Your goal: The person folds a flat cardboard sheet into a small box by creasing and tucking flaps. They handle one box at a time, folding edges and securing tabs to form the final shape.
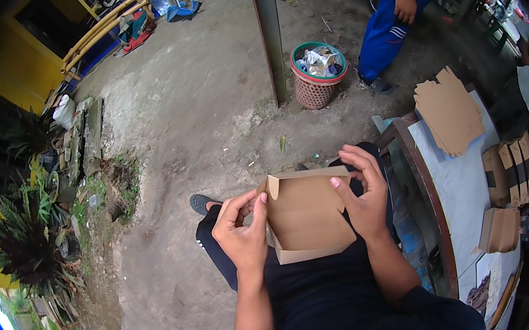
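Note:
A small brown cardboard box (pixel 306 215), its top open and its inside bare, sits over my lap between both hands. My left hand (pixel 243 227) pinches the left wall near the far corner, thumb along the upper edge. A folded flap with a rounded end (pixel 273 187) stands inside that corner. At the right side, my right hand (pixel 366 196) grips the box wall, its thumb over the rim and its fingers curled behind. The right fingertips are partly hidden.
A white-topped table (pixel 431 165) to my right carries a stack of flat cardboard blanks (pixel 449 111), a folded box (pixel 500 229) and several banded boxes (pixel 510 169). Ahead stand a metal post (pixel 268 40), a full waste basket (pixel 317 87) and a person in blue trousers (pixel 383 34). Plants (pixel 25 238) grow leftward.

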`<state>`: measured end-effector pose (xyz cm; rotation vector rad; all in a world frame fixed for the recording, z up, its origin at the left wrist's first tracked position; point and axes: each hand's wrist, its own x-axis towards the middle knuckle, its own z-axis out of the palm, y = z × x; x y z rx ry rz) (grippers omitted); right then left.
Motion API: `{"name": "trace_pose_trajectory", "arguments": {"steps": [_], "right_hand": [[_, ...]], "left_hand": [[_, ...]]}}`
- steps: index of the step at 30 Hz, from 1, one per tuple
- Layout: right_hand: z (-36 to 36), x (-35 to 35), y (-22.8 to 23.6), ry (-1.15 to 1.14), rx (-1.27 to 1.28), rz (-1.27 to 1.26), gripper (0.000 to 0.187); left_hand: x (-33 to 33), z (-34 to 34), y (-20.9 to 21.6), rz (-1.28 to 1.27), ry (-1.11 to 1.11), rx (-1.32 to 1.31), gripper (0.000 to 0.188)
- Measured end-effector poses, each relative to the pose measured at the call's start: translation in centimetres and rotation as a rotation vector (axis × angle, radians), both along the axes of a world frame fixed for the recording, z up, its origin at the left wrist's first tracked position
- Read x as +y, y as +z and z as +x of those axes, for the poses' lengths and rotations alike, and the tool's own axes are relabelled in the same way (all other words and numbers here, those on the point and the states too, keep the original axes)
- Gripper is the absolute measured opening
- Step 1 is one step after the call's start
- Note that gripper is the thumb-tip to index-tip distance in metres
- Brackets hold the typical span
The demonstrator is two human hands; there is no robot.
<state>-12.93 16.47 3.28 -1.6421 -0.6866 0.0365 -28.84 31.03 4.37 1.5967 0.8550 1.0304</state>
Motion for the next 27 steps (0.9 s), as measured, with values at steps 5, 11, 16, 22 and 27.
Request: {"name": "trace_pose_trajectory", "arguments": {"steps": [5, 11, 16, 22, 27], "right_hand": [[0.6, -2.1, 1.9, 0.100, -0.245, -0.008, 0.025], [-0.3, -0.5, 1.5, 0.254, 0.219, 0.082, 0.025], [0.2, -0.2, 0.0, 0.210, 0.475, 0.174, 0.020], [0.0, -0.3, -1.4, 0.259, 0.474, 0.054, 0.010], [-0.4, 0.5, -0.4, 0.256, 0.238, -0.001, 0.009]], "left_hand": [[-3.3, 2.4, 0.7, 0.153, 0.044, 0.063, 0.016], [-6.1, 4.3, 1.8, 0.015, -0.077, -0.005, 0.015], [-5.9, 4.8, 1.0, 0.035, -0.156, -0.033, 0.014], [-5.1, 4.5, -0.5, 0.170, -0.188, 0.006, 0.020], [-5.8, 4.5, -0.6, 0.156, -0.113, 0.012, 0.020]]}}
